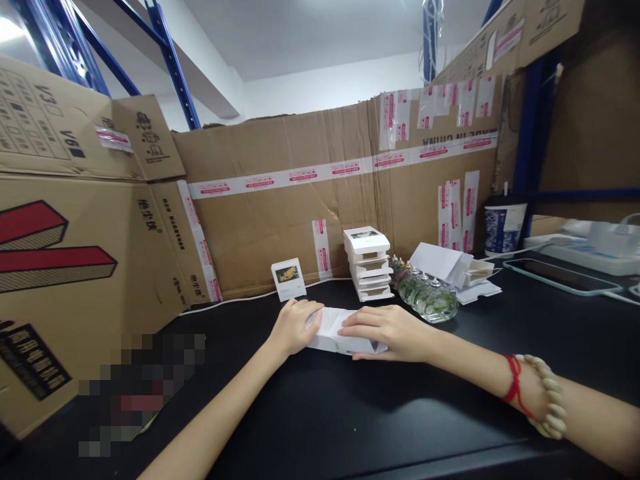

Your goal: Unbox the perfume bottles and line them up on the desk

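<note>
A flat white carton lies on the black table in front of me. My left hand rests on its left end with fingers curled over the top. My right hand presses on its right end, fingers laid across it and thumb at the near edge. Both hands grip the carton between them. A red string and a bead bracelet circle my right wrist.
Behind the carton stand a stack of small white boxes, one box upright, a row of small glass bottles and loose white flat cartons. Cardboard walls enclose the back and left. A cup, phone and power strip sit at right.
</note>
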The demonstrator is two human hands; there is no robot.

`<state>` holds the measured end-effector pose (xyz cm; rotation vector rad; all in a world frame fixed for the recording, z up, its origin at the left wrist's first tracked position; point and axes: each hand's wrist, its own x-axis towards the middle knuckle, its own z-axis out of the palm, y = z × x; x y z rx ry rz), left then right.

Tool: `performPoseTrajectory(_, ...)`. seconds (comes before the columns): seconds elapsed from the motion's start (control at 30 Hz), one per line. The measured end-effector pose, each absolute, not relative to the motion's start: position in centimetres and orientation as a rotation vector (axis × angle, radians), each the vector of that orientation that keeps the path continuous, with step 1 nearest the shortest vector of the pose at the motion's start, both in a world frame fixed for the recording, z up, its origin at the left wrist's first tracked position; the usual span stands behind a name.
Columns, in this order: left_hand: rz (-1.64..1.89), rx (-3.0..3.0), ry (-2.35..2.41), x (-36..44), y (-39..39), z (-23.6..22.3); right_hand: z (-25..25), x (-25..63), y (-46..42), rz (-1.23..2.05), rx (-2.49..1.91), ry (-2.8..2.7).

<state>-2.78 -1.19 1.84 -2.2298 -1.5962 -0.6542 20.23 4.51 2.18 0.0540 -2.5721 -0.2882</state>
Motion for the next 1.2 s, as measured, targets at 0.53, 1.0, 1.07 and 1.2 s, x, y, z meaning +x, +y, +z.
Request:
performPoseTrajectory(0.53,-0.482,-1.827,-2.021,-5.7,-0.5,1.9,2.0,20.5,5.7,-0.315,-0.131,-2.366)
performPoseTrajectory(1.0,-0.338,-1.847,-2.068,-3.9,-0.7,1.7,3.0,22.0,6.4,-0.585,0.040,-1.957)
performPoseTrajectory(1.07,-0.357,-1.873,-2.052,-3.8,-0.7,1.6,3.6,22.5,6.6,-0.594,0.020,-1.875)
performPoseTrajectory(1.2,-0.383,-1.913,-2.063,-3.6,-0.7,1.7,4.9,23.8,7.5,-0.649,-0.142,-1.554)
